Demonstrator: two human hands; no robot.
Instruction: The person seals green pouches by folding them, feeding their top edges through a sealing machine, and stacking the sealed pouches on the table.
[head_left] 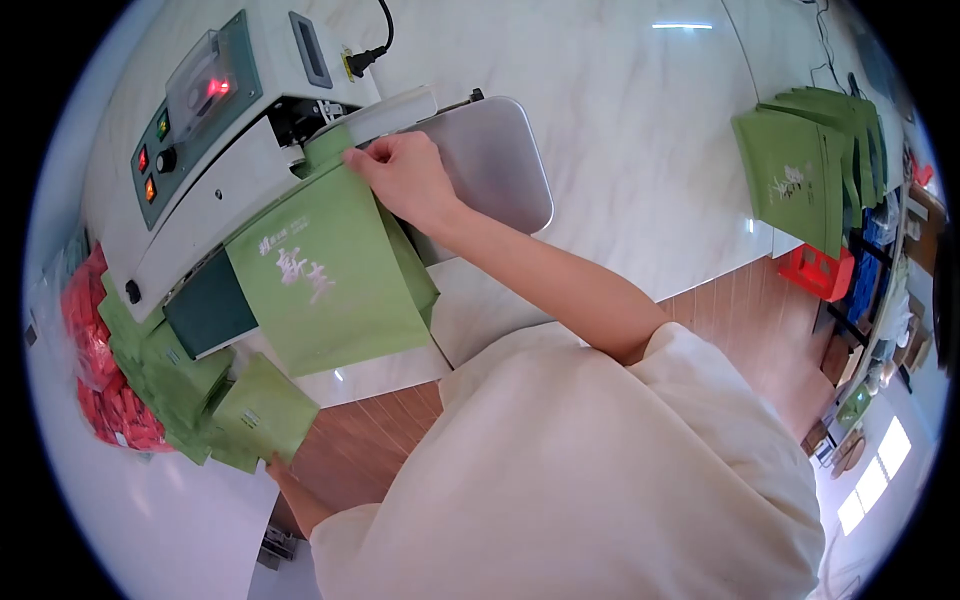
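Right hand (405, 180) pinching printed green bag (330, 280) by its top corner, 9-10 o'clock, at the benchtop machine (205, 180). Left hand (285, 472) gripping second green bag (265, 408) by its lower edge, 8 o'clock. Bags likely light, slick, bendy; best held by top corners.
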